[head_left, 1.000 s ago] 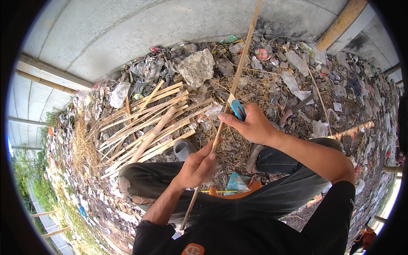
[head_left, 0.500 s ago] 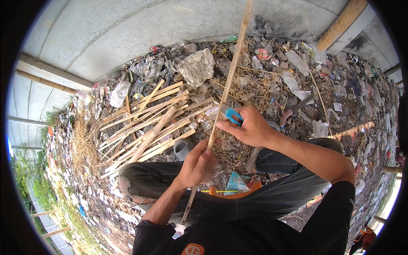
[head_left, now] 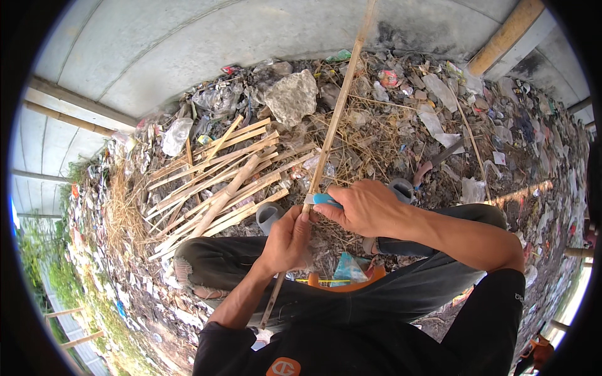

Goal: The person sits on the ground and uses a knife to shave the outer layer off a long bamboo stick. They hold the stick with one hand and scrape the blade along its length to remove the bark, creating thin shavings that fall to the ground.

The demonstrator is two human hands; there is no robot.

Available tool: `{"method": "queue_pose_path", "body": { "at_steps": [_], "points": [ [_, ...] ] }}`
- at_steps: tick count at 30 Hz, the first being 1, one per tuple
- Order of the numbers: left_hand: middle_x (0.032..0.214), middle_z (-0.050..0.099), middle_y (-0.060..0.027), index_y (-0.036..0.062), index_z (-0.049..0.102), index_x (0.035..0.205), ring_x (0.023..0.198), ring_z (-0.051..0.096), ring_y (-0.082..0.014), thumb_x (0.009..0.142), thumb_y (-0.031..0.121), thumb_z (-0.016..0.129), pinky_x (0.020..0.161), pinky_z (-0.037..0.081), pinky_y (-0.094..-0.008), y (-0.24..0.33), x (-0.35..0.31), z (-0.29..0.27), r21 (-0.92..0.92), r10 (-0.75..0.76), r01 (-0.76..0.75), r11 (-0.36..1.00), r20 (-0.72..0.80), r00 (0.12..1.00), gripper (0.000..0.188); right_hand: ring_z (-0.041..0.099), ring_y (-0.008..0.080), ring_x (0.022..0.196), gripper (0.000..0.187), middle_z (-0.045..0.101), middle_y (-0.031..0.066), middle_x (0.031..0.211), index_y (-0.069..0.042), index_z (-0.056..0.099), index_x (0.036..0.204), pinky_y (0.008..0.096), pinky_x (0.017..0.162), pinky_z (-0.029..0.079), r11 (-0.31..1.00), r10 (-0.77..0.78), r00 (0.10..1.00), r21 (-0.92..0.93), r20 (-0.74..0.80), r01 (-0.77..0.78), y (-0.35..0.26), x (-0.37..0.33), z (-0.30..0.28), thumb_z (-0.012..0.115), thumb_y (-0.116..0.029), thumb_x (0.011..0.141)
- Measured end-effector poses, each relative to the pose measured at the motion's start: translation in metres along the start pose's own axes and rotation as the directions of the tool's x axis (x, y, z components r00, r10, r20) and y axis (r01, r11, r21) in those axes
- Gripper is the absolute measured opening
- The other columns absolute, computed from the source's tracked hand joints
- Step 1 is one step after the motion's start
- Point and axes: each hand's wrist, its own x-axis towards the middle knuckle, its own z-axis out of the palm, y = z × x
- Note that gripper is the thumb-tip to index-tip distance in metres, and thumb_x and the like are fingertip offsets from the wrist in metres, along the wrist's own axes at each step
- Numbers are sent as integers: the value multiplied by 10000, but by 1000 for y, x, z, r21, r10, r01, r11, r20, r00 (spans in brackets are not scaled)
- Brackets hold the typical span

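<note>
A long, thin bamboo strip (head_left: 338,108) slants up from my lap toward the grey wall. My left hand (head_left: 287,243) is closed around its lower part, thumb on top. Just above that thumb, my right hand (head_left: 370,210) grips a utility knife (head_left: 327,200) with a blue handle. The knife's blade lies against the strip, close to my left fingers. Below my left hand, the strip's lower end passes over my dark trousers.
Several split bamboo pieces (head_left: 216,188) lie piled at the left. Grey pipe ends (head_left: 268,217) sit near my knees. A large rock (head_left: 291,98) rests before the concrete wall (head_left: 188,56). A curved-handled blade tool (head_left: 433,164) lies right, among litter and straw.
My right hand has drawn the knife down along the strip toward me, from well above my left hand to right beside its thumb. The left hand keeps its hold nearly in place.
</note>
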Motion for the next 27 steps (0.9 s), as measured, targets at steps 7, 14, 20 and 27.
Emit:
{"method": "queue_pose_path", "body": {
  "at_steps": [7, 14, 20, 27],
  "points": [
    [664, 557, 16, 2, 591, 1043, 596, 520, -63, 1107, 258, 435, 549, 427, -257, -8, -27, -11, 156, -128, 102, 983, 168, 977, 307, 620, 382, 559, 658, 566, 177, 568, 12, 611, 782, 503, 559, 469, 947, 307, 839, 59, -450, -315, 120, 37, -78, 404, -540, 1075],
    [594, 436, 63, -19, 577, 1020, 509, 382, -22, 1112, 287, 429, 503, 331, -215, 2, -6, -9, -22, -58, 60, 998, 68, 996, 353, 556, 353, 503, 650, 528, 164, 540, 10, 607, 745, 493, 542, 435, 986, 168, 923, 78, -346, -151, 60, 18, -65, 437, -528, 1068],
    [610, 517, 4, 23, 614, 1011, 526, 517, -87, 1083, 195, 469, 519, 414, -295, 13, -2, -9, 134, -87, 81, 988, 38, 996, 236, 650, 425, 587, 644, 614, 237, 600, 24, 655, 737, 518, 573, 508, 994, 80, 995, 85, -63, -74, 9, 2, -19, 502, -532, 1026],
    [583, 548, -100, -9, 609, 981, 507, 556, -198, 1063, 161, 492, 520, 433, -347, 4, 8, -11, 416, 91, -70, 907, -30, 995, 222, 633, 415, 559, 625, 595, 212, 569, 3, 655, 753, 510, 534, 485, 998, 24, 985, -48, -174, -33, 30, 18, 2, 529, -553, 1009]
  ]
}}
